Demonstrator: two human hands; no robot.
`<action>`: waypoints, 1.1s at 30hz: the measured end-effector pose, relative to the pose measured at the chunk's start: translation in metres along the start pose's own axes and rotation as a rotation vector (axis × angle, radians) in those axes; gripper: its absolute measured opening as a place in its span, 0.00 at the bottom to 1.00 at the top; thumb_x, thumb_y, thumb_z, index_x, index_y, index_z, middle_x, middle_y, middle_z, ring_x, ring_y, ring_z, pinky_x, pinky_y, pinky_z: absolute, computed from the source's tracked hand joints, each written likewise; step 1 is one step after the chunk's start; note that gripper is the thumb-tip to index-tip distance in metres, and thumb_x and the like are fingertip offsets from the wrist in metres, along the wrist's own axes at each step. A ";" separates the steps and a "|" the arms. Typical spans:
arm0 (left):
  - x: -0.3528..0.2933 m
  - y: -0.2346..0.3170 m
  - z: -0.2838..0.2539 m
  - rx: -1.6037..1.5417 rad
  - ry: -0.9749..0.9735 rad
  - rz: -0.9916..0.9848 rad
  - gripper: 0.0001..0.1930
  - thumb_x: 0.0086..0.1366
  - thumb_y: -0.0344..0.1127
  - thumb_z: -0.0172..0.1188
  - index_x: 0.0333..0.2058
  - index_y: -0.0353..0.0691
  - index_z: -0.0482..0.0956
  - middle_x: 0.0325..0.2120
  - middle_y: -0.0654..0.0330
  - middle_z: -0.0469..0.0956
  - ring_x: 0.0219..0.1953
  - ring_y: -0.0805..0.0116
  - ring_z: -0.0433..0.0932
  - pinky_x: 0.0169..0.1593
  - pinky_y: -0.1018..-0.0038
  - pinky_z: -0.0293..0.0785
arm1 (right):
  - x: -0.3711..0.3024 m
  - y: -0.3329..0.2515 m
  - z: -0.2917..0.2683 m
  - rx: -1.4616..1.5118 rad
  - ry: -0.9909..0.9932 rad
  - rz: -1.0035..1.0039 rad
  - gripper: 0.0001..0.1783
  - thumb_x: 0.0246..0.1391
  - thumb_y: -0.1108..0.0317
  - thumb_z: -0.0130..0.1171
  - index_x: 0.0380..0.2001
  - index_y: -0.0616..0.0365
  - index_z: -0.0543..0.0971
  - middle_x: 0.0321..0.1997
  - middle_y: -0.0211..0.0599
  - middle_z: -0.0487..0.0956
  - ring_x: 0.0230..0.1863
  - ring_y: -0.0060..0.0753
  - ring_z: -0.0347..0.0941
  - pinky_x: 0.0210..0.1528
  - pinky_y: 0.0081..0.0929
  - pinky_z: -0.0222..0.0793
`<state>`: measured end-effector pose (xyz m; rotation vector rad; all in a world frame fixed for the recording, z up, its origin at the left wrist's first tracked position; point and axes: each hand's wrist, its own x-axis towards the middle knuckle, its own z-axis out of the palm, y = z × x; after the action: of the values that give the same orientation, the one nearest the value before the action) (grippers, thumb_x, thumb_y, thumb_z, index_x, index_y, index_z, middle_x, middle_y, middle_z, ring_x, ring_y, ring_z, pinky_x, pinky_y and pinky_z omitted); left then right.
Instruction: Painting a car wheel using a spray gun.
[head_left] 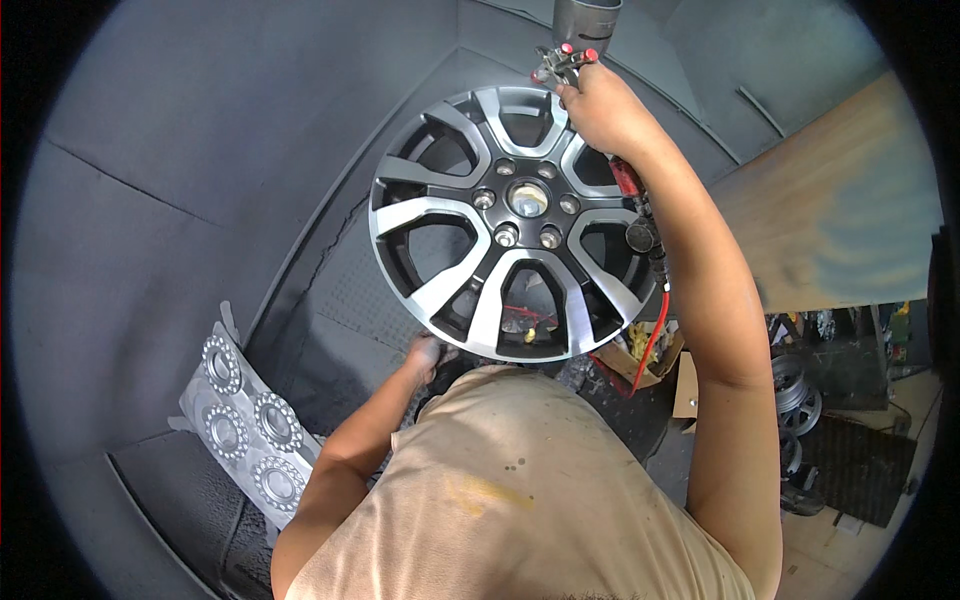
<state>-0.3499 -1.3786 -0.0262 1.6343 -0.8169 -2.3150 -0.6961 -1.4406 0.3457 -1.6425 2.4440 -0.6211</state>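
A silver and black alloy wheel rim (480,290) fills the middle of the view, its face toward me. My right hand (603,108), at the rim's far right edge, is closed round a spray gun (558,66) with a grey metal cup (585,25) on top. The gun's lower fittings and a red hose (655,335) hang below, by my right forearm. My left hand (428,358) is at the rim's near left edge, low against my body. Its fingers are mostly hidden behind the rim, so their grip does not show.
To the left, a silver-coated sheet (245,425) bears several round ring-shaped parts. Grey walls (170,190) stand left and ahead. A large tan board (830,210) is at the right. Below it are more wheels (795,395), a dark mat (850,465) and an open cardboard box (645,365).
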 end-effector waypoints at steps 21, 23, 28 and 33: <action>0.049 0.027 -0.051 -0.032 0.075 0.168 0.16 0.65 0.34 0.52 0.48 0.29 0.76 0.39 0.49 0.80 0.38 0.57 0.80 0.42 0.64 0.77 | -0.013 -0.030 -0.005 0.183 -0.053 -0.080 0.19 0.59 0.61 0.54 0.34 0.73 0.76 0.34 0.61 0.78 0.40 0.59 0.75 0.45 0.44 0.68; 0.028 0.034 -0.031 -0.083 0.030 0.100 0.16 0.66 0.33 0.52 0.49 0.30 0.75 0.39 0.49 0.80 0.36 0.58 0.80 0.39 0.64 0.77 | -0.004 -0.023 -0.001 0.027 0.025 -0.094 0.20 0.60 0.61 0.53 0.32 0.73 0.74 0.32 0.59 0.77 0.37 0.59 0.74 0.43 0.44 0.67; 0.027 0.002 -0.025 -0.006 0.012 0.135 0.12 0.66 0.32 0.52 0.43 0.32 0.76 0.34 0.55 0.80 0.28 0.66 0.79 0.29 0.71 0.76 | -0.003 -0.016 -0.001 -0.013 -0.001 -0.036 0.19 0.61 0.61 0.52 0.32 0.73 0.74 0.33 0.61 0.77 0.40 0.60 0.74 0.45 0.45 0.67; 0.014 -0.007 -0.012 0.020 -0.032 0.047 0.10 0.69 0.32 0.50 0.42 0.36 0.76 0.35 0.56 0.80 0.29 0.68 0.79 0.29 0.72 0.77 | -0.002 -0.012 0.001 0.001 -0.016 -0.036 0.18 0.61 0.62 0.51 0.34 0.73 0.74 0.35 0.62 0.77 0.42 0.60 0.74 0.46 0.46 0.67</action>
<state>-0.3428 -1.3831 -0.0445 1.5728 -0.8791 -2.3134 -0.6851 -1.4427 0.3494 -1.6884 2.4075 -0.6123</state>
